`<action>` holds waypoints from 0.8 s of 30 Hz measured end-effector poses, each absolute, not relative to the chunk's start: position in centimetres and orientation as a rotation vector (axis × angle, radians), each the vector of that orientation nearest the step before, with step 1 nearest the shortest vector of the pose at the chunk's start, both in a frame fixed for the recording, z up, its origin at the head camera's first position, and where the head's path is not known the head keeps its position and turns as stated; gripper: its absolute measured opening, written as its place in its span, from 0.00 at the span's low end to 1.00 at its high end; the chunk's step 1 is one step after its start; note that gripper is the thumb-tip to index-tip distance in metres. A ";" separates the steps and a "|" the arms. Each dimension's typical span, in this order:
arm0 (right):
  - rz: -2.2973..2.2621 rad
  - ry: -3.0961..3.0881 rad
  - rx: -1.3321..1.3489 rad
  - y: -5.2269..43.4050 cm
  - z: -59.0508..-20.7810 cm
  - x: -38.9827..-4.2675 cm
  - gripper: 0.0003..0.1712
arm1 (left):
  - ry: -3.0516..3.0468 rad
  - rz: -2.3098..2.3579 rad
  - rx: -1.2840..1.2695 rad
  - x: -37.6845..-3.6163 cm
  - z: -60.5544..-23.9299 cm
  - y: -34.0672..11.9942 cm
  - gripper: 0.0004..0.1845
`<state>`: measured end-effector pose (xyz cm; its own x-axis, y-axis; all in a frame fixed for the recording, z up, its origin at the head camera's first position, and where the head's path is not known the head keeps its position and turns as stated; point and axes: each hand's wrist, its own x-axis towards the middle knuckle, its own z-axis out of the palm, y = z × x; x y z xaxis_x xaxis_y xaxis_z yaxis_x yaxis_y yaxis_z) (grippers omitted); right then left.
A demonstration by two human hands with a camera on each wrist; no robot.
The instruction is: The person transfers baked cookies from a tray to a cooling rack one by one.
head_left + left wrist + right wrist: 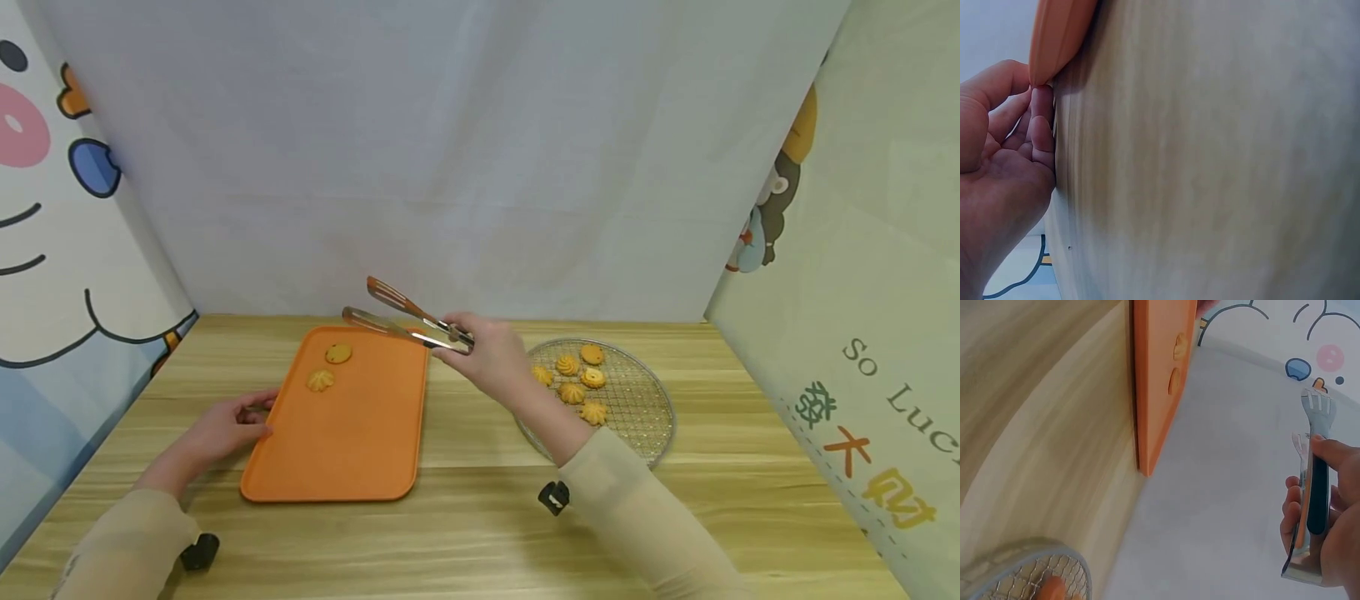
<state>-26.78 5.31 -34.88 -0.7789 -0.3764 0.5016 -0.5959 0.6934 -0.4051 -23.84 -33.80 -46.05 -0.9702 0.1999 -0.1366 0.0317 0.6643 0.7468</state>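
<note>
Tongs (408, 315), metal with orange-lined arms, sit pinched at their hinge end between our right hand's (487, 354) curled fingers (1294, 509) and thumb; the arms stand apart and carry nothing, tips raised above the far right corner of the orange tray (352, 433). Our left hand (225, 429) lies beside the tray's left rim, fingers loosely bent, fingertips (1041, 100) touching the edge. Two piped cookies (330, 367) rest at the tray's far end. Five more cookies (573, 377) lie on the round wire rack (645, 408), right of the tray, on the wooden table (480, 517).
</note>
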 end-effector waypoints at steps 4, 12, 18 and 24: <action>0.781 -2.593 0.753 4.1 -35.5 -27.1 0.25 | 2.666 1.207 0.188 -23.8 -46.0 -33.8 0.35; 0.769 -2.720 0.725 1.7 -37.4 -27.8 0.25 | 2.680 1.198 0.181 -23.9 -46.1 -34.0 0.35; 0.698 -2.834 0.706 0.1 -39.2 -27.6 0.24 | 2.674 1.193 0.196 -23.8 -46.1 -33.9 0.35; 0.620 -2.920 0.691 -1.4 -40.8 -27.5 0.24 | 2.685 1.157 0.186 -23.8 -45.9 -33.8 0.35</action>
<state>-27.53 -1.37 -40.84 -0.8955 -0.4136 0.1646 -0.4448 0.8166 -0.3679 -23.77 -33.75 -45.89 -0.9697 0.1982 -0.1430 0.0321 0.6833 0.7294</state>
